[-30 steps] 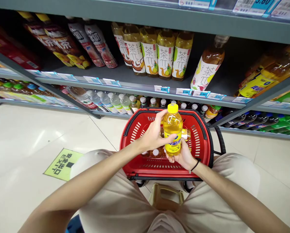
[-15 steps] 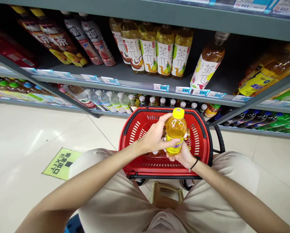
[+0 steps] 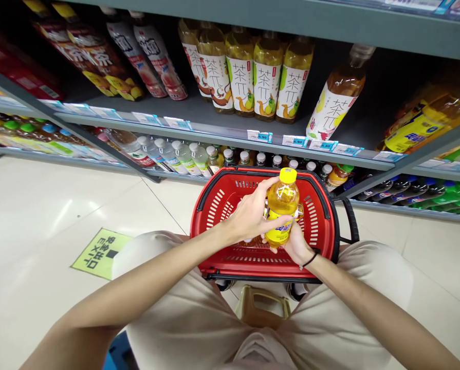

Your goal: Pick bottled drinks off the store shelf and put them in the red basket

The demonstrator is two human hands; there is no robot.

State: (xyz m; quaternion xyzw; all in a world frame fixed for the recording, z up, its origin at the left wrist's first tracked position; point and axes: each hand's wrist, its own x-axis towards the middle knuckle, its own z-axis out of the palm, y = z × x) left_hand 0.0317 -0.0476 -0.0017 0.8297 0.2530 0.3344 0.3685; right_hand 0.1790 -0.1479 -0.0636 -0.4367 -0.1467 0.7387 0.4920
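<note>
Over the red shopping basket [image 3: 210, 226] I hold a small drink bottle [image 3: 283, 198] of amber liquid with a yellow cap and yellow label, nearly upright. My left hand [image 3: 251, 213] grips its left side, thumb across the label and fingers behind. Cupped round the lower right and base is my right hand [image 3: 296, 244], with a black band on the wrist. Several bottles lie in the basket beneath, mostly hidden by my hands.
The shelf [image 3: 230, 126] ahead carries tea bottles [image 3: 266, 85], with one bottle [image 3: 335, 100] standing apart at the right. Shorter bottles [image 3: 179, 154] line the lower shelf behind the basket. A black basket handle [image 3: 352, 221] sticks out right. A green exit sign [image 3: 98, 252] marks the floor.
The view has shifted slightly, so shelf and basket sit a little differently in it. Both hands still hold the bottle over the basket, with hardly any change of grip.
</note>
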